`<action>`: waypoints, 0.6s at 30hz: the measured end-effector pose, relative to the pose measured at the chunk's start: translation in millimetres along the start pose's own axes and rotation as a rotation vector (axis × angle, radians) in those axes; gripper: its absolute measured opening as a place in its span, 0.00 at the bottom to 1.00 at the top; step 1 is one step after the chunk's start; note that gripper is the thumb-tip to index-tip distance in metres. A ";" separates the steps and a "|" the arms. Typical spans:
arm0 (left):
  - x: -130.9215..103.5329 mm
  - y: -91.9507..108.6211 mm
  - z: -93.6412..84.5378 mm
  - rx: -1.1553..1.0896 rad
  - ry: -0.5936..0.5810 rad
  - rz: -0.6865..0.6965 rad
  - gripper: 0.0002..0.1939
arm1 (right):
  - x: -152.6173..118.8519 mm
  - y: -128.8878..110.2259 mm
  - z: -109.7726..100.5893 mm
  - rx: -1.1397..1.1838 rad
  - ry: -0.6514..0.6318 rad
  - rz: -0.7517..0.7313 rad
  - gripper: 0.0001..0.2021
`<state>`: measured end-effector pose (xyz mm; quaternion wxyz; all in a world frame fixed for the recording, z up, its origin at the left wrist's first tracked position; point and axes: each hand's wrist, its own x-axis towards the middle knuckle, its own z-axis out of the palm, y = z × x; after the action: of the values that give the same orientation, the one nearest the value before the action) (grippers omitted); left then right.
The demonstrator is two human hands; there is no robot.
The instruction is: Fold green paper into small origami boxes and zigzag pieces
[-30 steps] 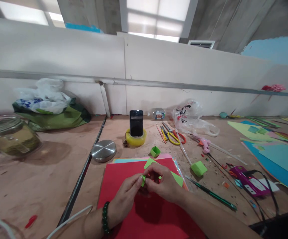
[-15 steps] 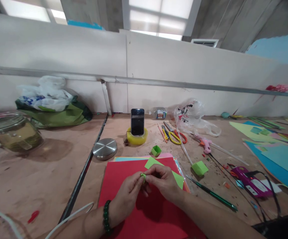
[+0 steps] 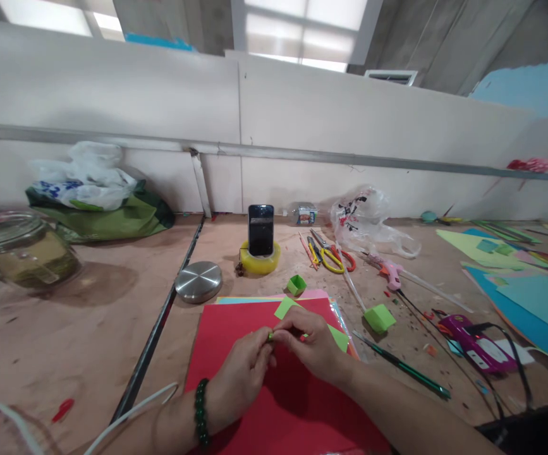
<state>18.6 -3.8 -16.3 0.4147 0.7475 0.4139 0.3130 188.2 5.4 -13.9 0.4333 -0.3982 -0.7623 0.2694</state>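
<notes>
My left hand [image 3: 248,360] and my right hand [image 3: 309,341] meet above a sheet of red paper [image 3: 226,373]. Both pinch a small piece of green paper [image 3: 270,337] between thumbs and fingertips, and most of it is hidden by the fingers. A flat strip of light green paper [image 3: 340,339] lies on the red sheet, partly behind my right hand. Beyond the sheets stands a small open green paper box [image 3: 296,285]. To the right, a green paper cube [image 3: 379,318] sits at the end of a pale stick.
A phone [image 3: 261,230] stands in a yellow tape roll [image 3: 260,260], beside a round metal lid [image 3: 198,282]. Scissors [image 3: 333,260], a pink glue gun [image 3: 391,274], a green pen-like tool [image 3: 404,366] and a purple device [image 3: 477,344] with cords lie to the right. A glass pot [image 3: 22,253] stands left.
The small green paper has been turned or folded between my fingertips and less of it shows. My right hand's fingers have curled in more. The view has shifted slightly.
</notes>
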 end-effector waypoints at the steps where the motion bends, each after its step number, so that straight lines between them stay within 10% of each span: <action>1: 0.0 -0.1 0.0 0.008 0.001 0.007 0.12 | 0.1 0.1 -0.2 -0.026 -0.005 -0.037 0.15; 11: 1.5 -2.4 -1.2 -0.039 -0.035 0.031 0.10 | -1.7 1.5 -3.1 -0.305 -0.064 -0.223 0.14; 18: -6.9 -11.1 -0.4 -0.029 -0.071 0.079 0.31 | 1.5 -1.2 -6.9 -0.354 -0.210 -0.238 0.20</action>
<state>11.1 -6.2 -26.8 0.4274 0.7677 0.3647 0.3083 193.3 6.4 -9.1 0.3037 -0.3450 -0.8801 0.1188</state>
